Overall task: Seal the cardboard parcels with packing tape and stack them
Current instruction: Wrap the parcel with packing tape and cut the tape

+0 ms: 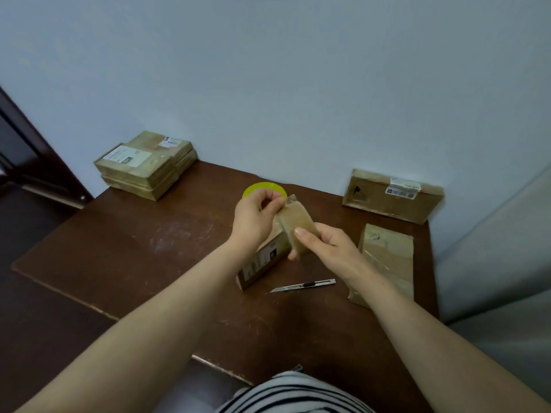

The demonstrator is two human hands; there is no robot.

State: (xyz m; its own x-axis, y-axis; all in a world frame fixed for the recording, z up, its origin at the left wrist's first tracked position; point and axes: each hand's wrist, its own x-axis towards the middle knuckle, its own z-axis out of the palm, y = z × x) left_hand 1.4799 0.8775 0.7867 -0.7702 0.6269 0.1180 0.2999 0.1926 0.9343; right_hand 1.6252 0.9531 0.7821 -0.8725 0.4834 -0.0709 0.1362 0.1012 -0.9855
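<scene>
Centrally, one held parcel (293,223), one knife (302,285).

A plain packing corner — home or shop, unclear. Labelled parcels (146,165) lie on the worn brown table (119,257); a bare wall (268,84) rises behind it.

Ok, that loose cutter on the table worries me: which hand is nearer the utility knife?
Right. The right hand, holding the parcel, is just beyond the utility knife; the left hand, pinching the parcel's top, is farther back and to the left.
</scene>
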